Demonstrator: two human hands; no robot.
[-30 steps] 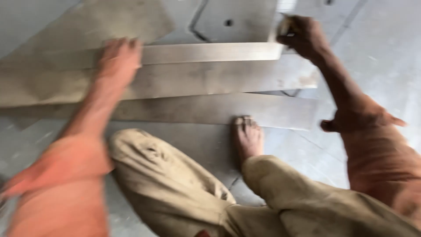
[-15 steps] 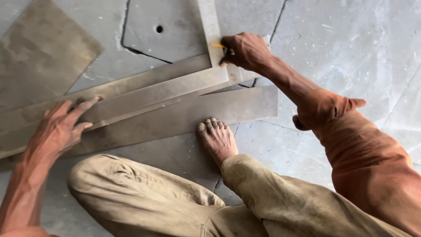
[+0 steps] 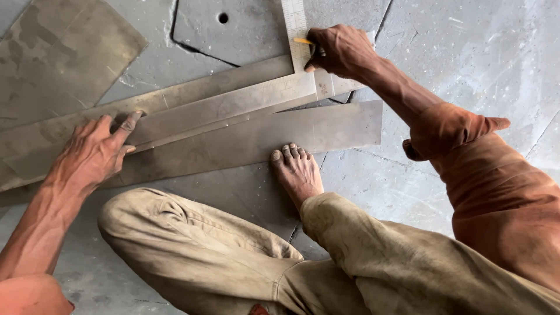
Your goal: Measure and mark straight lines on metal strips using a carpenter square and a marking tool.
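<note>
While the strips (image 3: 221, 108) lie fanned on the concrete floor (image 3: 466, 70), they are pinned at three places. The left hand (image 3: 93, 153) is spread flat, fingers unclenched, pressing the strips' left ends down; nothing is grasped by it. A bare foot (image 3: 296, 169) is set at the near edge of the widest strip (image 3: 256, 140), toes on the metal, likely so the sheet is kept from sliding.

The right hand (image 3: 341, 49) is closed around a yellow pencil (image 3: 302, 41), its tip held against the edge of a steel square (image 3: 294, 29). The square is laid across the right end of the upper strips, its blade running away from the body, apparently so a line can be guided across the strip.

A loose sheet (image 3: 64, 58) is seen at upper left, well apart from the hands. A floor slab with a round hole (image 3: 223, 17) lies beyond the strips. Tan trousers (image 3: 233, 251) and rust sleeves (image 3: 501, 192) fill the near field.
</note>
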